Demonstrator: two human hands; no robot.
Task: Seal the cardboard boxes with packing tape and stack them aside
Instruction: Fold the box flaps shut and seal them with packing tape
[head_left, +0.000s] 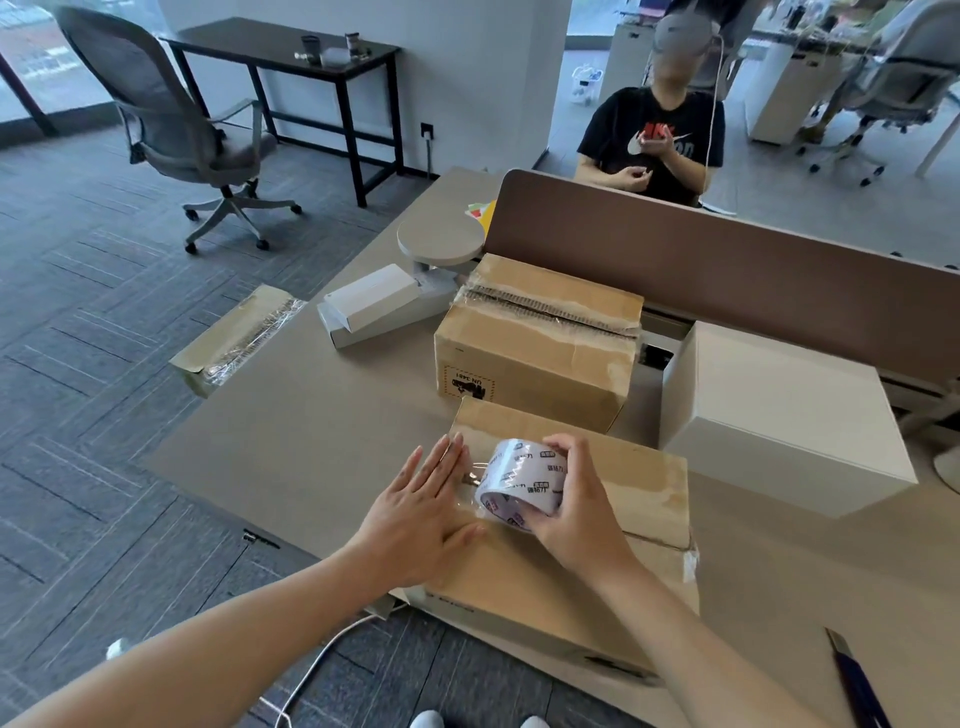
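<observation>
At the table's (322, 441) near edge, toward six o'clock in the view, a cardboard box (639, 483) is laid flat with its closed flaps upward. A roll of packing tape (519, 480) is stood on edge on the box top near its nine o'clock end. The roll is grasped from above by the right grip (576, 509), with the fingers curled over it and the thumb on its near side. A short clear strip is drawn from the roll toward nine o'clock. This strip is pressed down by the left grip (415, 519), which is released and laid flat, fingers straight and reaching the box's end edge. Whether the strip is fully stuck down cannot be told.

Just beyond, at twelve o'clock, a second cardboard box (540, 343) is set, its top seam covered by wrinkled clear tape. A plain white box (779, 421) is placed at two o'clock, near both. At ten o'clock two slim white cartons (369, 306) are stacked, well apart from the near box. Farther toward nine o'clock a flattened cardboard piece (234, 338) with crumpled tape is left overhanging the table's edge. A utility knife (857, 686) is laid at four o'clock. Behind the brown divider panel (727, 275), a seated person (654, 140) is seen at twelve o'clock.
</observation>
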